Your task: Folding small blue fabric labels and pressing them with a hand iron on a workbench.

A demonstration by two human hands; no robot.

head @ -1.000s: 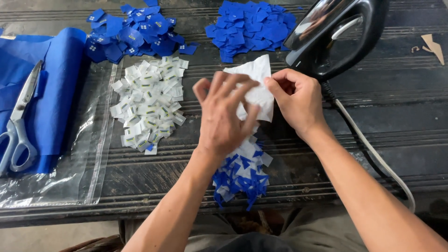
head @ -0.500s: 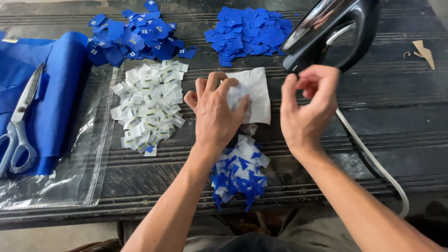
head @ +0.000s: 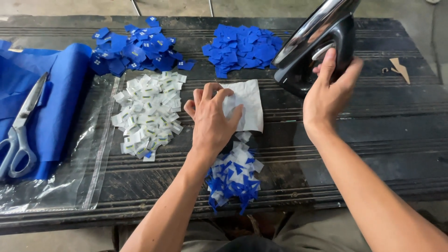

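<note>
1. The left hand (head: 212, 122) lies flat, fingers spread, pressing on a white cloth square (head: 246, 106) near the middle of the dark, grooved wooden table (head: 373, 140); it grips nothing.
2. The right hand (head: 328, 93) curls loosely around the handle of a black, glossy iron (head: 317, 42) standing tilted toward the table's far right side; the fingers wrap it partway, not fully closed.
3. Just left of the cloth sits a heap of small white labels (head: 148, 116), partly on a clear plastic bag (head: 70, 172) that reaches the near left edge.
4. Along the far edge lie two piles of blue fabric pieces, one with tiny white marks (head: 135, 46), one plain (head: 242, 46); the plain pile touches the iron's nose.
5. Between the forearms, at the near edge, is a mixed pile of blue-and-white folded bits (head: 233, 179).
6. At the left edge, smooth folded blue fabric (head: 56, 102) carries steel scissors (head: 21, 130).
7. A small tan scrap (head: 399, 69) lies near the far right corner.
</note>
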